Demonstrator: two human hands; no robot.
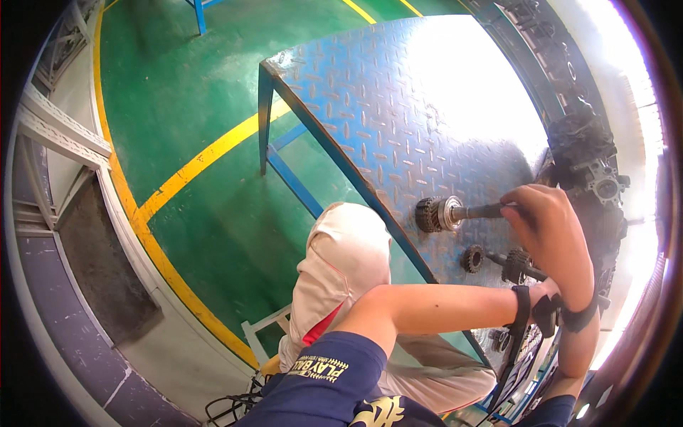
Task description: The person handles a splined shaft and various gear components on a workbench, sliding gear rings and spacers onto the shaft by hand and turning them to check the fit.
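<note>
Shaft [478, 211] gripped at its end by my right hand [544, 213], its gears [431, 214] near the knee-side edge of the table [320, 92]; my left hand [546, 287], mostly hidden, I can't judge. A loose grip could let it roll off.

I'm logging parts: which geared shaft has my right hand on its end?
The upper geared shaft, farther from you, with a bright silver collar beside its gears; your right hand holds its bare end. The lower shaft lacks that collar.
</note>
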